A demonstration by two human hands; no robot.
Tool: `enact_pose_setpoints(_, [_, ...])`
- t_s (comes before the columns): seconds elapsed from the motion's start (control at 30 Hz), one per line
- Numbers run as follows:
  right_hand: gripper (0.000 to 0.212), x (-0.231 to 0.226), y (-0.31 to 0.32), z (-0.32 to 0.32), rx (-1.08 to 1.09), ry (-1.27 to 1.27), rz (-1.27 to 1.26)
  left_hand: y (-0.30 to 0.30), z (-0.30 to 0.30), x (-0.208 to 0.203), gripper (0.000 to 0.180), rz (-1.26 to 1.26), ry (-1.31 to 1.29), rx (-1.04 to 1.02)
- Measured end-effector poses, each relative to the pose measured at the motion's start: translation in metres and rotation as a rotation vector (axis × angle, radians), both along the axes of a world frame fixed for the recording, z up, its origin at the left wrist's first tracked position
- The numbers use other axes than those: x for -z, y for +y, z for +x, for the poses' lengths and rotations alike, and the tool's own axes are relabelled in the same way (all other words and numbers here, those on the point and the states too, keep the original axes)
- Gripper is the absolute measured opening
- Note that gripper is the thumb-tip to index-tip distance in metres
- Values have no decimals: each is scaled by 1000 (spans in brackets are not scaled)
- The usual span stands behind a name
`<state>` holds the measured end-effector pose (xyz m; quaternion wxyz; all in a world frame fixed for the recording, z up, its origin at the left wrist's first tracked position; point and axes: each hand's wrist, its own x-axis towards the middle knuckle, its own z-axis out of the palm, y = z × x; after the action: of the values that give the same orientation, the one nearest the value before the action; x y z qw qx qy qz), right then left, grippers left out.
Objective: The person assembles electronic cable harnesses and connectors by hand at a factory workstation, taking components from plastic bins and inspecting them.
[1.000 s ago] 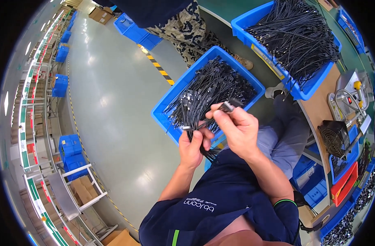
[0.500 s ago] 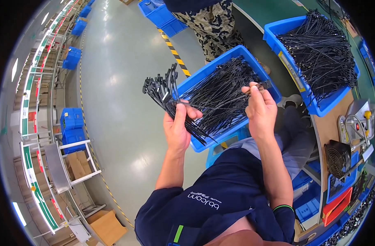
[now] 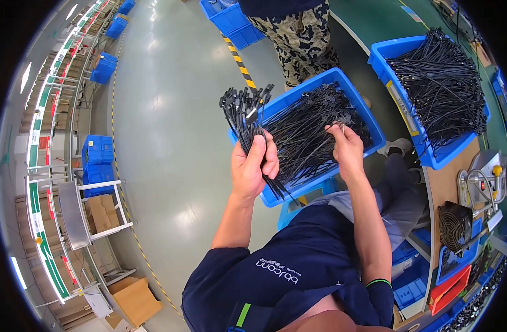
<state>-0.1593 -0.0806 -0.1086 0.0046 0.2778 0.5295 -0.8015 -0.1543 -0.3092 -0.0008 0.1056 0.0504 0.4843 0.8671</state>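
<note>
My left hand (image 3: 254,166) is closed around a bundle of thin black cables (image 3: 246,119). Their connector ends fan out above the fist, and the loose tails poke out below it. A blue bin (image 3: 378,131) full of similar black cables (image 3: 303,130) lies in front of me, partly behind my hands. Over the bin's right part, my right hand (image 3: 347,146) has thumb and forefinger pinched at the connector end of a black cable among the others. Where that cable runs in the heap is hard to make out.
Another blue bin heaped with black cables (image 3: 439,88) stands at the right on a bench. By it are a black fan (image 3: 455,224) and a red tray (image 3: 450,290). A person in camouflage trousers (image 3: 300,44) stands beyond the near bin. Shelving and blue crates (image 3: 98,160) line the left.
My left hand has turned the bundle more upright, and its fingers have closed around it. My right hand has moved slightly left and down, nearer the heap. The whole view has shifted a little.
</note>
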Motion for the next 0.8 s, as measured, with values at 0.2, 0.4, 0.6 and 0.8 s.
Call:
enact_pose_setpoints(0.2, [51,-16,5,11,4,14,806,-5,5,-3,21,93,-40,136])
enact_pose_setpoints(0.4, [47,-121,-30,37,-122,556,534,16,16,7,18,-255,44,71])
enact_pose_setpoints(0.6, [32,-154,-32,39,-229,590,756,39,25,8,25,-531,294,30])
enact_pose_setpoints(0.8, [25,-150,-9,59,-185,592,570,37,28,18,27,-236,93,201])
